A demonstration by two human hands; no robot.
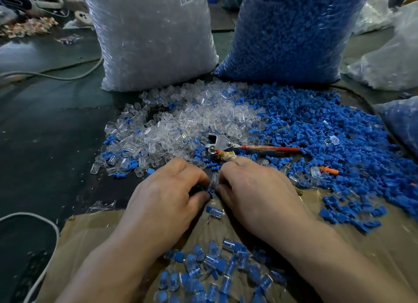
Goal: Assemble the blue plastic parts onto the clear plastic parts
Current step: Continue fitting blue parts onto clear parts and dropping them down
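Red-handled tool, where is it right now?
In the head view, the tool lies just beyond the right hand, between the clear pile on the left and the blue pile on the right, its red handle pointing right.

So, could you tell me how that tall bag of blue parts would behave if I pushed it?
Probably heavy: the bag of blue parts is packed full. It would likely slump rather than tip cleanly, since its thin film bulges around loose pieces. The glossy film may be slippery to grip.
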